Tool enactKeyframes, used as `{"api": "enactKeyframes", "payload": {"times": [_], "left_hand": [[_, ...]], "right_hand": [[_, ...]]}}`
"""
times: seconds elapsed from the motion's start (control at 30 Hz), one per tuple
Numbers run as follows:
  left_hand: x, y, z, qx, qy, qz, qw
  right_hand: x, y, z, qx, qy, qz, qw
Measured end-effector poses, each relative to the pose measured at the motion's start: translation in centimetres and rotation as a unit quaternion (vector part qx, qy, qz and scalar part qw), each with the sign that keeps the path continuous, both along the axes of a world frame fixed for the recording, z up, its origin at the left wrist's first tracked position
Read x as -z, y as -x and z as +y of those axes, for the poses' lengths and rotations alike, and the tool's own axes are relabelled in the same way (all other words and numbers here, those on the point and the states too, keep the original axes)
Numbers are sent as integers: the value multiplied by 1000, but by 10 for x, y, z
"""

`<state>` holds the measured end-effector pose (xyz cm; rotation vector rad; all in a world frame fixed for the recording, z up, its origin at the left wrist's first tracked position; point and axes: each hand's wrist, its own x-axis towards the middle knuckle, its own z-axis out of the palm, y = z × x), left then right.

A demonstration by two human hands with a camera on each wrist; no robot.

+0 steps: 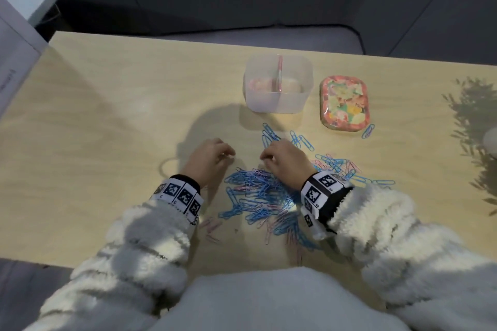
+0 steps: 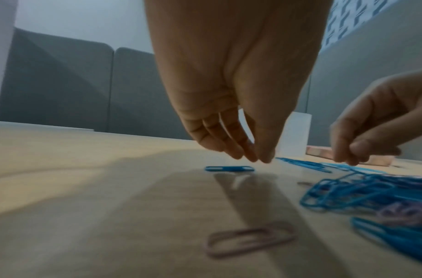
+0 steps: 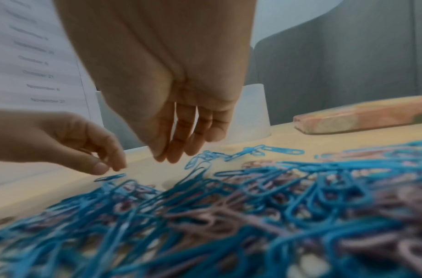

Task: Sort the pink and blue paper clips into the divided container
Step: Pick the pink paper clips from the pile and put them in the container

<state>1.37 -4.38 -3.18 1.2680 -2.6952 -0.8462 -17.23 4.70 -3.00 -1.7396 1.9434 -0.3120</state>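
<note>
A mixed pile of blue and pink paper clips (image 1: 261, 193) lies on the wooden table (image 1: 113, 105), blue ones dominating. The clear divided container (image 1: 278, 105) stands behind it, with pink clips showing in its left compartment. My left hand (image 1: 228, 154) hovers left of the pile's far end. Its fingertips (image 2: 264, 159) are bunched just above a single blue clip (image 2: 228, 168) and hold nothing. My right hand (image 1: 265, 157) hangs over the pile's far edge, its fingers (image 3: 174, 150) pointing down and empty. A lone pink clip (image 2: 250, 238) lies nearer to me.
A flowery tin lid (image 1: 344, 103) lies right of the container, with one blue clip (image 1: 368, 131) beside it. A few pink clips (image 1: 212, 226) sit apart at the pile's near left. Grey sofa cushions lie beyond the far edge, and a printed sheet (image 1: 13, 62) stands at the left.
</note>
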Motion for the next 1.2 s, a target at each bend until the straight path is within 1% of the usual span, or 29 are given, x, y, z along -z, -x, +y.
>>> {"api": "enactKeyframes", "payload": {"times": [0.07, 0.17, 0.23, 0.33, 0.4, 0.5, 0.57, 0.67, 0.73, 0.77, 0.8, 0.87, 0.93, 0.97, 1.03, 1.1, 1.13, 1.2], "left_hand": [[1, 9, 7, 59, -13, -14, 998], [7, 13, 15, 88, -9, -17, 996], [10, 13, 20, 84, 2, -24, 996], [12, 11, 24, 88, 10, -27, 996], [12, 10, 22, 61, -7, -14, 998], [8, 6, 14, -29, -75, 27, 996], [2, 7, 12, -94, -152, 65, 982], [-5, 16, 14, -166, -262, 119, 943], [-7, 22, 18, -176, -309, 141, 924], [-6, 24, 21, -165, -315, 140, 924], [-4, 26, 23, -145, -307, 129, 932], [3, 30, 29, -104, -258, 90, 956], [8, 33, 35, -73, -189, 50, 978], [10, 33, 38, -58, -166, 35, 984], [12, 33, 43, -25, -160, 18, 987], [12, 30, 47, 2, -180, 20, 983], [11, 28, 47, 4, -188, 34, 982], [8, 25, 44, -24, -177, 74, 981]], "right_hand": [[1, -9, 4, -21, -31, -6, 999], [5, -16, 7, -28, -66, 13, 997], [6, -11, 9, -2, -61, 0, 998], [6, 6, 14, 67, -39, -38, 996], [5, 18, 15, 109, -18, -60, 992], [5, 31, 16, 143, 11, -86, 986], [3, 37, 16, 172, 27, -94, 980], [1, 44, 19, 199, 42, -68, 977], [-1, 45, 19, 193, 42, -37, 980], [0, 44, 19, 181, 39, -24, 983], [1, 42, 18, 168, 36, -17, 985], [2, 38, 16, 163, 31, -29, 986], [1, 37, 15, 184, 29, -62, 981], [1, 38, 15, 199, 28, -72, 977], [0, 41, 17, 218, 31, -60, 974], [-1, 44, 20, 222, 53, -26, 973], [-2, 45, 22, 226, 78, -20, 971], [-1, 47, 24, 245, 141, -41, 958]]}}
